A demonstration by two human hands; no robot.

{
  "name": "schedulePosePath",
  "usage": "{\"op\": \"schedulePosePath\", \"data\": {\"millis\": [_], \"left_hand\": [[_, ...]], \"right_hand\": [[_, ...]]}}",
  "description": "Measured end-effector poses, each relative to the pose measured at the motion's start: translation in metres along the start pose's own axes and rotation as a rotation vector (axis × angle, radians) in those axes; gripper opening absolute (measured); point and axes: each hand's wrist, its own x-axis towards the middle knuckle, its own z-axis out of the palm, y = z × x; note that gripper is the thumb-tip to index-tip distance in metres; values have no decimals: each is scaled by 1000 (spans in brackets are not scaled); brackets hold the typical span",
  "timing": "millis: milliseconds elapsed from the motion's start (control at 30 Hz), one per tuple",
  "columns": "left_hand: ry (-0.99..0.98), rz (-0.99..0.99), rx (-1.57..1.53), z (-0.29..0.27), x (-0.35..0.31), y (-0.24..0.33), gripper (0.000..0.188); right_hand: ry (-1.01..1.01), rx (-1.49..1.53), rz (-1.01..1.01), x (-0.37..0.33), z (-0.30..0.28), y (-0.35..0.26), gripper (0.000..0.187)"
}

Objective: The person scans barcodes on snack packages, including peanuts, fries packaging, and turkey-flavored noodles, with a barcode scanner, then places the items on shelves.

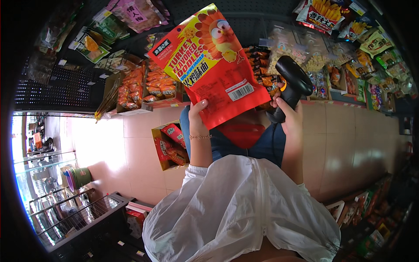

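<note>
A large red and yellow snack bag (214, 87) with a cartoon turkey on it stands tilted in front of me. My left hand (199, 114) grips its lower left edge, thumb on the front and the other fingers hidden behind. The white barcode label (240, 92) on the bag's lower right faces me. My right hand (286, 107) is wrapped around the handle of a black handheld barcode scanner (293, 77), just right of the bag. The scanner's head points up and away from me, and a dark cable hangs from its handle.
Ahead are shelves with open boxes of small orange packets (131, 89) and clear bags of pale snacks (288, 50). An open carton (166, 162) with red packages sits on the tiled floor by my left leg. A wire rack (78, 214) and a green tub (80, 177) stand at the left.
</note>
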Motion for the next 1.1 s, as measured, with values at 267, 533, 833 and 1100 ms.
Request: {"op": "schedulePosePath", "data": {"millis": [267,533,833,1100], "left_hand": [[-119,-45,-13,-1,0,0,57],[-182,-90,63,0,-3,0,58],[-229,-94,107,7,-8,-5,53],[-261,-110,-23,0,-4,-11,54]], "right_hand": [[101,-10,-9,2,-2,8,30],[142,-46,71,-1,-6,12,28],[24,26,60,-5,-3,14,33],[29,62,69,-4,-5,16,31]]}}
